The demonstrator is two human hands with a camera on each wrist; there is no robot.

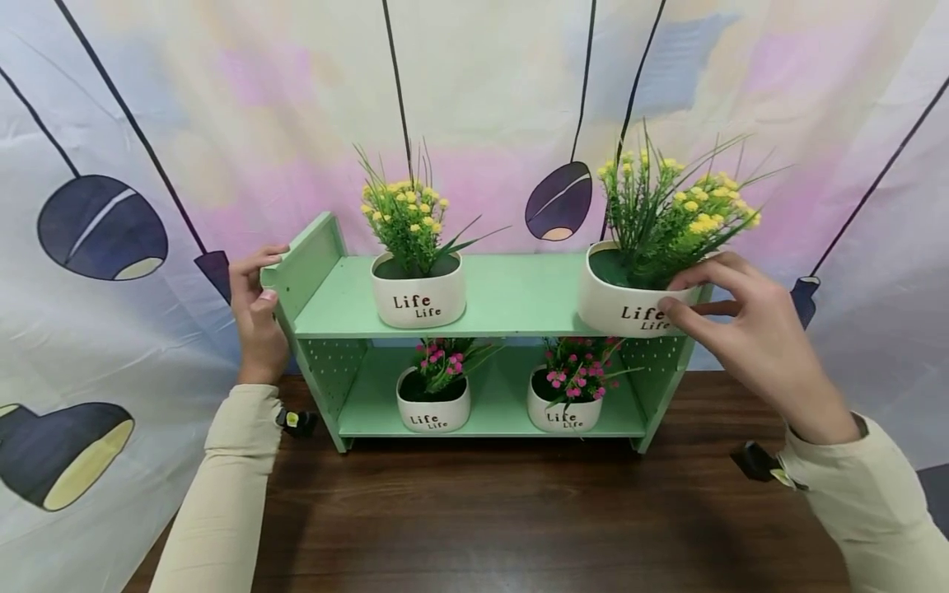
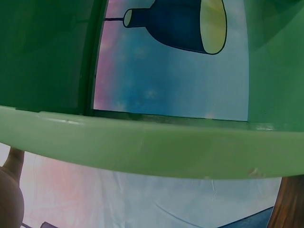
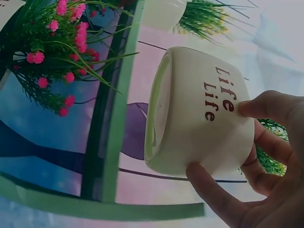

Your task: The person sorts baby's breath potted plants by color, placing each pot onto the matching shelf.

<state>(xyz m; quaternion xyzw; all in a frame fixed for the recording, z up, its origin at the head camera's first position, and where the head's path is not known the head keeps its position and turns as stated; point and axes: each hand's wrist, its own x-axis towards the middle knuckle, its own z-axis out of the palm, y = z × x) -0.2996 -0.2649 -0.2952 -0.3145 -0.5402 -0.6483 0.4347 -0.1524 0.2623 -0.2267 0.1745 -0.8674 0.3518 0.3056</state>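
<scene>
My right hand (image 1: pixel 764 338) grips the right end of a white flowerpot (image 1: pixel 617 306) marked "Life Life", with yellow flowers and long green blades in it. In the right wrist view the held flowerpot (image 3: pixel 199 114) shows its underside, lifted off the green shelf. It hangs by the right end of the shelf's top board (image 1: pixel 522 288). At the left, my left hand (image 1: pixel 259 325) holds the upright side panel (image 1: pixel 307 259) of the shelf, fingers over its edge and thumb in front. The left wrist view shows mainly the green panel edge (image 2: pixel 142 147).
A second white pot with yellow flowers (image 1: pixel 418 303) stands on the top board, left of centre. Below, two white pots with pink flowers, the left one (image 1: pixel 433 414) and the right one (image 1: pixel 565 414), stand on the lower board. The shelf is on a dark wooden table (image 1: pixel 474 511) before a lamp-patterned curtain (image 1: pixel 489 99).
</scene>
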